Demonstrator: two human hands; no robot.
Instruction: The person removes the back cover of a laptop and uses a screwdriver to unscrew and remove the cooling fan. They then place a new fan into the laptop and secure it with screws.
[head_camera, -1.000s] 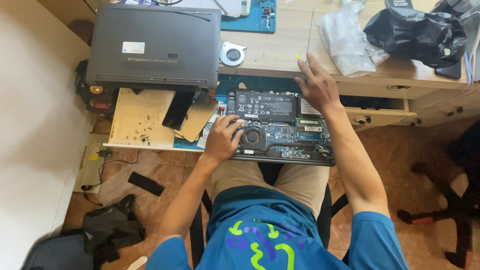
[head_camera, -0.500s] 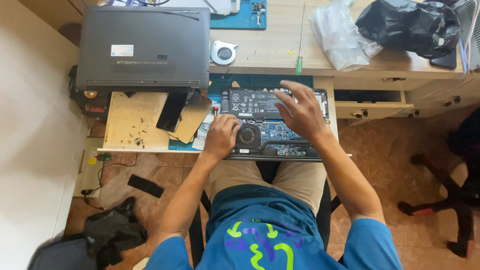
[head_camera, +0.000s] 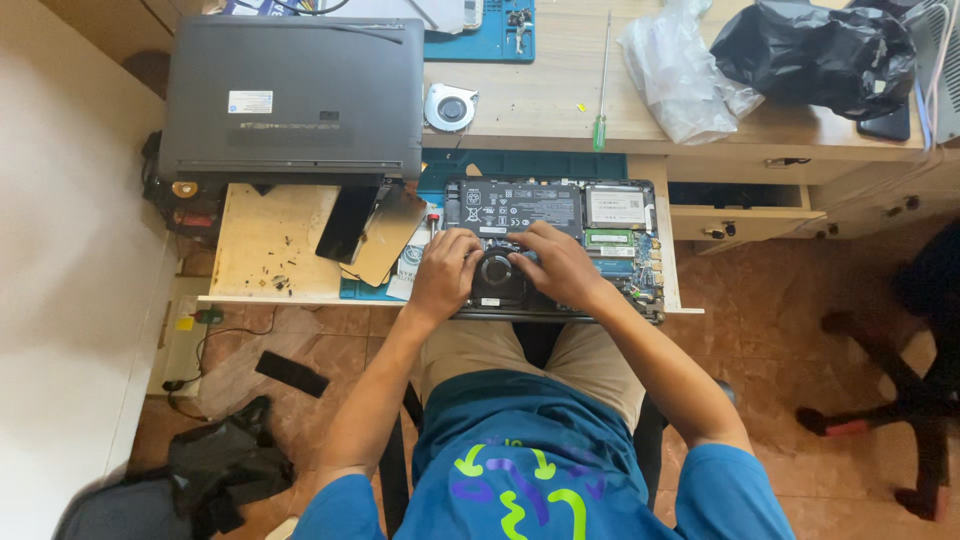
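An opened laptop base (head_camera: 615, 215) lies on a pull-out shelf in front of me, with its battery (head_camera: 520, 203) and boards exposed. A round black cooling fan (head_camera: 497, 270) sits in its lower left part. My left hand (head_camera: 443, 275) grips the fan's left edge with curled fingers. My right hand (head_camera: 557, 265) holds the fan's upper right edge, fingertips bent down onto it. A green-handled screwdriver (head_camera: 600, 118) lies on the desk above, apart from both hands.
A closed grey laptop (head_camera: 290, 95) and a loose fan (head_camera: 451, 107) lie on the desk. A clear bag (head_camera: 680, 70) and a black bag (head_camera: 810, 50) sit at the right. A wooden board (head_camera: 260, 245) with small screws and a dark phone (head_camera: 346, 225) are at the left. A drawer (head_camera: 740, 212) is open.
My right hand left the screwdriver's spot on the desk and came down onto the fan in the laptop base. My left hand stayed on the fan.
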